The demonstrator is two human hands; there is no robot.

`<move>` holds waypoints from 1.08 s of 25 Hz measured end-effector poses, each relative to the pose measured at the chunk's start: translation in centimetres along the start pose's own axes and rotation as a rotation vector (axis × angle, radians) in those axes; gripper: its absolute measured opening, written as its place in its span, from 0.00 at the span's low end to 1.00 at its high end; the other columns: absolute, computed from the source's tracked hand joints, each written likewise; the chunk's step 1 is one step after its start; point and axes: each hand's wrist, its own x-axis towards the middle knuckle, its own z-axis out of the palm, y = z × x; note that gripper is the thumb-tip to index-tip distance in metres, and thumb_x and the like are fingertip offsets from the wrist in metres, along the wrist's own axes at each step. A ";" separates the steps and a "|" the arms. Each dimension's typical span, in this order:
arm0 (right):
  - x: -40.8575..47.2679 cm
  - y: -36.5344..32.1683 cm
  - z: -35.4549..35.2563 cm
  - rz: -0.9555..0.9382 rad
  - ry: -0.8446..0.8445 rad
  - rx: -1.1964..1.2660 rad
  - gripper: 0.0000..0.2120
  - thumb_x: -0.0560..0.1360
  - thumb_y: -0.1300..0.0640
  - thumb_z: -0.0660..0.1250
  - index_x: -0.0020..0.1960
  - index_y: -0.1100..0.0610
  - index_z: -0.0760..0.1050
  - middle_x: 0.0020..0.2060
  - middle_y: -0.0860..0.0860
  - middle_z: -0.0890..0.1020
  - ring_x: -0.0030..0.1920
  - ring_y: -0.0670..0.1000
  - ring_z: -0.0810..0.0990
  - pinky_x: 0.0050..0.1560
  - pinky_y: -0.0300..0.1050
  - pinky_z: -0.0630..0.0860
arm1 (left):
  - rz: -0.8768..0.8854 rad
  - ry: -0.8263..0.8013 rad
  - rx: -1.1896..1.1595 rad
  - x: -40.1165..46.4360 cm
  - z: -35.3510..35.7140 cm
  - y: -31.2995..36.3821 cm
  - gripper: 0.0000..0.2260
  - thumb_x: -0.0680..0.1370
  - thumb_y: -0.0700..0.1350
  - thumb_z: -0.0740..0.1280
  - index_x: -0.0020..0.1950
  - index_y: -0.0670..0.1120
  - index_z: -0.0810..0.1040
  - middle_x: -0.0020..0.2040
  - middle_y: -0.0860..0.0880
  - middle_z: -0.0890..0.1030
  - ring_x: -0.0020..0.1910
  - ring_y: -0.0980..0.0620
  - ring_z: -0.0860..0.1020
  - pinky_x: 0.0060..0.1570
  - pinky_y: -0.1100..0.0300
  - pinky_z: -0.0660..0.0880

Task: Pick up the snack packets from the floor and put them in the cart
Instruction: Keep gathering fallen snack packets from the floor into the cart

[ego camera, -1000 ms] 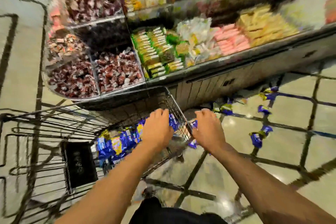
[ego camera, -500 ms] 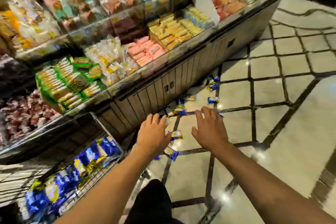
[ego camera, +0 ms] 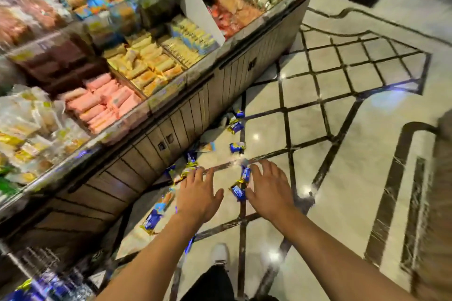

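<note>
At the far left edge, low down, a wire cart [ego camera: 36, 286] is seen blurred, with blue packets already lying in it. Above it, a long display shelf [ego camera: 137, 115] is stocked with pink, yellow and pale wrapped snacks, fronted by slatted brown panels.

Along the foot of that shelf, blue and yellow snack packets [ego camera: 236, 147] are scattered over a glossy cream tiled floor [ego camera: 342, 144] crossed by dark inlaid lines. One packet [ego camera: 152, 221] lies just left of the left forearm; others are strung out further away.

The left hand [ego camera: 199, 197] is stretched forward over the floor, fingers spread and relaxed, nothing held. Between the two hands two more packets [ego camera: 238, 192] are seen. The right hand [ego camera: 269, 189] is likewise spread open and empty, its fingers close beside those packets; contact cannot be confirmed.

The packets are judged to be light, small pillow-shaped pouches of crinkly, slippery foil, soft enough to crush. They would best be pinched by a crimped end or scooped several at a time, since smooth wrappers on polished tile are likely to slide away.
</note>
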 end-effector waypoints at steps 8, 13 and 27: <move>9.8 12.6 -3.3 0.051 0.082 0.104 0.27 0.77 0.45 0.60 0.74 0.52 0.62 0.72 0.54 0.64 0.71 0.56 0.63 0.71 0.51 0.61 | 0.035 0.003 -0.033 12.7 -2.3 11.8 0.31 0.80 0.62 0.55 0.80 0.50 0.55 0.78 0.45 0.61 0.76 0.42 0.57 0.72 0.47 0.61; 15.2 24.1 -4.3 0.018 0.099 0.126 0.27 0.77 0.47 0.62 0.73 0.53 0.62 0.71 0.55 0.64 0.69 0.57 0.63 0.67 0.52 0.64 | -0.003 0.036 -0.023 19.9 -2.3 21.7 0.30 0.80 0.60 0.57 0.79 0.48 0.57 0.74 0.44 0.65 0.72 0.41 0.63 0.68 0.47 0.65; 36.5 38.1 -8.2 -0.296 0.068 0.005 0.23 0.75 0.50 0.64 0.69 0.53 0.66 0.64 0.54 0.71 0.62 0.57 0.69 0.59 0.52 0.69 | -0.327 0.143 -0.165 37.6 -5.2 32.1 0.29 0.79 0.56 0.64 0.76 0.46 0.60 0.70 0.44 0.67 0.67 0.41 0.66 0.60 0.47 0.71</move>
